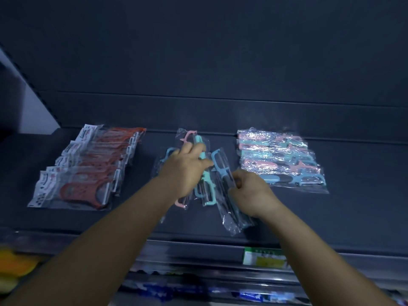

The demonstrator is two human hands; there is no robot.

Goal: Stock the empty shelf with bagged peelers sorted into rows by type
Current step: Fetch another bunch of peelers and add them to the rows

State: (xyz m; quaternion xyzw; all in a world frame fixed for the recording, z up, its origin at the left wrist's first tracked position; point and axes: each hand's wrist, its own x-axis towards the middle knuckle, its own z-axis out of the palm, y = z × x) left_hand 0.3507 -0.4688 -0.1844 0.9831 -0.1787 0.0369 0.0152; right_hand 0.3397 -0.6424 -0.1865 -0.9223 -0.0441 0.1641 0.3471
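Head view looks down on a dark shelf [331,217] with a dark back panel [198,62] rising behind it. Three groups of bagged peelers lie on the shelf, well apart from one another.

At the left, the red row [88,168] runs from the back toward the front edge, its bags overlapping like shingles, with white printed cards at their left ends. At the right, the pastel stack [280,157] holds pink and blue peelers in shiny clear bags, also overlapping from back to front.

Between them sits the middle pile [194,164], looser, with pink, teal and blue Y-shaped peelers in clear bags lying at differing angles.

Both bare forearms reach in from the bottom. The left hand [185,171] lies palm down on the middle pile, its fingers bent over the bags and its thumb against a teal peeler [206,177]; whether it grips or only presses I cannot tell. The right hand [251,193] is curled and pinches a blue peeler's bag [225,191] near its middle; that bag slants from the pile toward the front edge, its lower end near the shelf lip.

Below the lip, a green-and-yellow label [265,258] sits on the shelf's front rail, and blurred goods [13,263] show on a lower level.
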